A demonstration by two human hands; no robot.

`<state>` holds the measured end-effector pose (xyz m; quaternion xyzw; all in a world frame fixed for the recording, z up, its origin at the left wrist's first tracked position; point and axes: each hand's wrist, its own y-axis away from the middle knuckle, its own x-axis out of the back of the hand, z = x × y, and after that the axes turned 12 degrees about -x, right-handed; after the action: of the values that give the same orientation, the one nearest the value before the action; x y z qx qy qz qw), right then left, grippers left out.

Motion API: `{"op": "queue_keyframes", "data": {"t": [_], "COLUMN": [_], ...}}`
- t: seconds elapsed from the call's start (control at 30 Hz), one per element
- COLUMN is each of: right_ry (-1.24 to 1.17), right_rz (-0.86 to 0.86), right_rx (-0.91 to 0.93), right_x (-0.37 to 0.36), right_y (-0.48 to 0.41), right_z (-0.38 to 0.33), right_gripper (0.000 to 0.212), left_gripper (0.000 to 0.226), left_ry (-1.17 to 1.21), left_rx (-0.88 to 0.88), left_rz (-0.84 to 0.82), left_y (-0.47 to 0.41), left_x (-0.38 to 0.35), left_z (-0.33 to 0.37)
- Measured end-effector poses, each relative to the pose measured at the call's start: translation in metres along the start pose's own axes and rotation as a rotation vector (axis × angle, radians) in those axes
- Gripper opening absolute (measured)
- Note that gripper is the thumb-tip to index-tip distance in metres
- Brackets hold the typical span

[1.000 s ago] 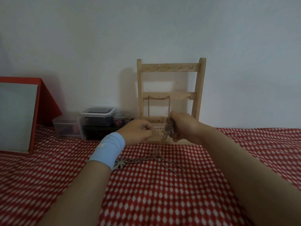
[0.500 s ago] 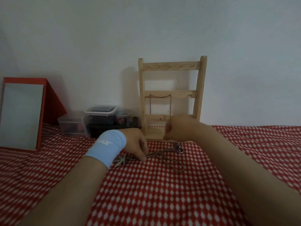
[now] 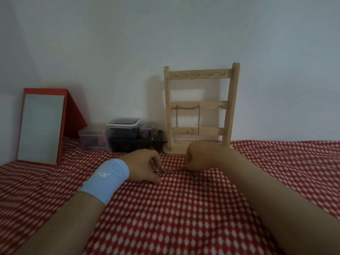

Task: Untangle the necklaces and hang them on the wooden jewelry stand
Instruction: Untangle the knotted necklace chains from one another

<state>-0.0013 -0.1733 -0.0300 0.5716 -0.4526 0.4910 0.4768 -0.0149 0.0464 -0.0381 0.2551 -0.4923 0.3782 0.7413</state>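
As hands [image 3: 142, 165] [image 3: 201, 156] pinch it, metal chain [image 3: 171, 170] runs straight.

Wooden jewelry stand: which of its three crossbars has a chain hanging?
The middle wooden crossbar: a thin metal chain drapes from its hooks; the others hold none.

necklace chain [image 3: 171, 171]: ends hidden under left hand [image 3: 145, 165], right hand [image 3: 200, 157] | containers [image 3: 122, 129]: contents unclear

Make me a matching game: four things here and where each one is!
Things: 1 blue wristband; 2 hung chain; 3 tangled necklaces; 4 red-framed panel.
Places: A on the middle bar of the wooden jewelry stand; B leaning at far left; C on the left wrist; D on the checked cloth, between left hand and right hand.
Pairs: 1-C, 2-A, 3-D, 4-B.
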Motion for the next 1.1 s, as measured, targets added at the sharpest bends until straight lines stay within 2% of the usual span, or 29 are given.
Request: {"op": "queue_keyframes", "data": {"t": [0.1,0.23,0.33,0.47,0.57,0.7,0.9,1.03,1.1], "right_ry": [-0.022,-0.306,-0.471,-0.833,-0.863,-0.749,-0.770,-0.720,-0.722], "right_rz": [0.040,0.060,0.013,-0.134,-0.175,-0.286,-0.257,-0.197,-0.164], "right_rx": [0.056,0.208,0.238,0.276,0.269,0.237,0.151,0.112,0.087], "right_x": [0.002,-0.008,-0.012,-0.005,0.000,0.001,0.004,0.005,0.004], "right_y": [0.005,0.007,0.005,0.008,0.008,0.005,0.002,0.001,0.000], "right_z": [-0.007,-0.021,-0.023,-0.020,-0.014,-0.003,0.005,0.007,0.008], "right_gripper": [0.029,0.037,0.027,0.011,0.017,0.018,0.020,0.017,0.014], "left_gripper": [0.018,0.017,0.021,0.026,0.026,0.027,0.030,0.032,0.030], "left_ry": [-0.066,-0.102,0.055,0.256,0.309,0.275,0.160,0.116,0.034], "left_rx": [-0.032,-0.071,-0.095,-0.096,-0.062,-0.005,0.065,0.116,0.161], "left_rz": [0.077,0.194,0.305,0.464,0.531,0.589,0.548,0.428,0.311], "left_y": [0.002,0.001,0.001,0.003,0.004,0.007,0.013,0.014,0.013], "left_x": [0.000,0.000,0.004,0.016,0.023,0.029,0.037,0.037,0.038], "left_z": [0.003,0.000,-0.001,0.007,0.007,-0.001,-0.016,-0.019,-0.020]}}
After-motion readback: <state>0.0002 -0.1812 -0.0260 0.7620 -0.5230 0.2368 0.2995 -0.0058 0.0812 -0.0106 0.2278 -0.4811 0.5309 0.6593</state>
